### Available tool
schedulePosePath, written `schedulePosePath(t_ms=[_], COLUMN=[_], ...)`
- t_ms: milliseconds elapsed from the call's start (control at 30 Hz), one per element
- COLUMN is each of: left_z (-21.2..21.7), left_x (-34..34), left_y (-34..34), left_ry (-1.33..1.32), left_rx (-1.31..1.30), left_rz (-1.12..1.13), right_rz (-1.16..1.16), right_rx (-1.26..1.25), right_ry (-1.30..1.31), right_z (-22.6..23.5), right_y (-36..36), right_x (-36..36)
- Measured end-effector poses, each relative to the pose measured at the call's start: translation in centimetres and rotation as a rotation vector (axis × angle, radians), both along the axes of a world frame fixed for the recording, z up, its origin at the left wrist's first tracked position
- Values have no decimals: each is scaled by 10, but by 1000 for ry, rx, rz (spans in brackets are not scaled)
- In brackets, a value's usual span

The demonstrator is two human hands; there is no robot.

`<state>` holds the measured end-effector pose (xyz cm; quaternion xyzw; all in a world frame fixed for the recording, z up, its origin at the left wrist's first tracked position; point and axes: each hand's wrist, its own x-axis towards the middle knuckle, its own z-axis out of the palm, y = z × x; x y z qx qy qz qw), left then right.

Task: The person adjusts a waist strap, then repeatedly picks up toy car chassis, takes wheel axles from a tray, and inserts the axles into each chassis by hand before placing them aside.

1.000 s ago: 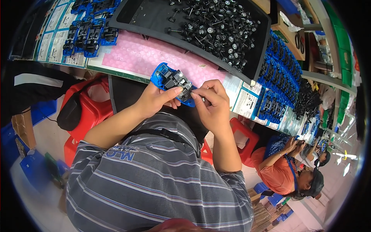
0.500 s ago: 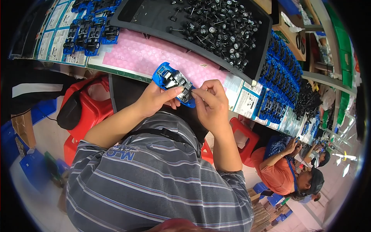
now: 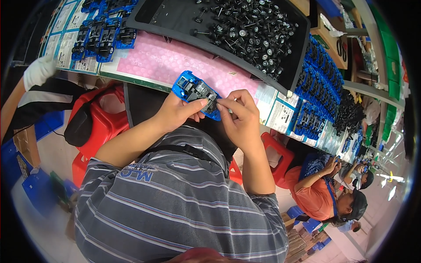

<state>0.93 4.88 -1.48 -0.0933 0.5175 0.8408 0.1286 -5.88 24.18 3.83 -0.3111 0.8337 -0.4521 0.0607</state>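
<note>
Left grip [image 3: 176, 111] around blue toy car [image 3: 190, 89], right grip [image 3: 240, 115] pinching its right end

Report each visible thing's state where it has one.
Blue plastic toy car: held, dark side up
Left hand: gripping the car
Right hand: pinched at the car's end
Black rectangular plastic tray: uncovered, partly filled
Black-wheeled metal axles: loose, heaped
Pink bubble wrap: spread flat
Other blue cars: set in rows

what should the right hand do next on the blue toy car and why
The right hand should probably press gently on the right end of the blue toy car: it is positioned at that end, while the left hand supports the car, underside up.
</note>
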Motion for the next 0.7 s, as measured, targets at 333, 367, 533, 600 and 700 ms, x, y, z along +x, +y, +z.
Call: schedulePosePath(t_ms=[333, 367, 533, 600, 700], left_z=[3, 4, 7, 7, 10], left_x=[-2, -2, -3, -4, -5], left_y=[-4, -5, -1, 4, 9], left_ry=[-71, -90, -83, -38, -7], left_rx=[58, 68, 44, 24, -15], left_rz=[111, 118, 122, 122, 125], right_rz=[-61, -21, -29, -14, 9], right_rx=[-444, -438, -271, -141, 42], right_ry=[-513, -550, -352, -209, 15], right_z=[10, 17, 27, 25, 19], right_y=[15, 18, 13, 8, -4], right_x=[0, 3, 10, 9, 9])
